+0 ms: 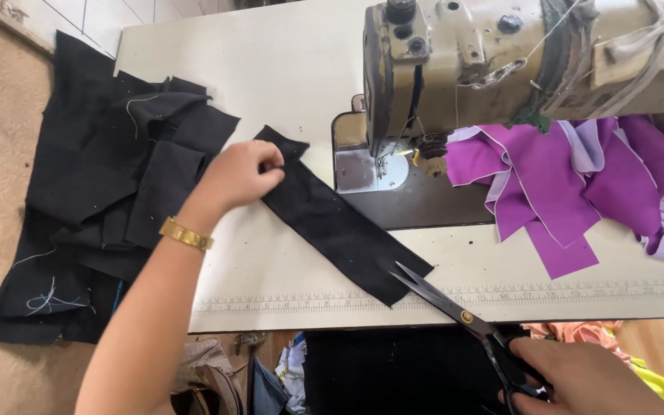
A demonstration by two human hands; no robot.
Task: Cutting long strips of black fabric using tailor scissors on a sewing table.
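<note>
Left hand (240, 175): fingers pinched on far end of black fabric strip (340, 223), pressing it flat to bench (286, 69). Right hand (578, 376): fingers clenched through handles of scissors (455, 311), blades parted at strip's near end. Keep strip taut and flat; align blades square before closing. Beyond left fingers: black fabric pile (109, 192). Beyond strip: sewing machine (501, 54), purple pieces (562, 184).

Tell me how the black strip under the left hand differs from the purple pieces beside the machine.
The black strip lies flat and single on the table, pinned by the left hand, scissors in the right hand at its end. The purple pieces are heaped, overlapping, pale-edged and untouched. Both are cut fabric.
</note>
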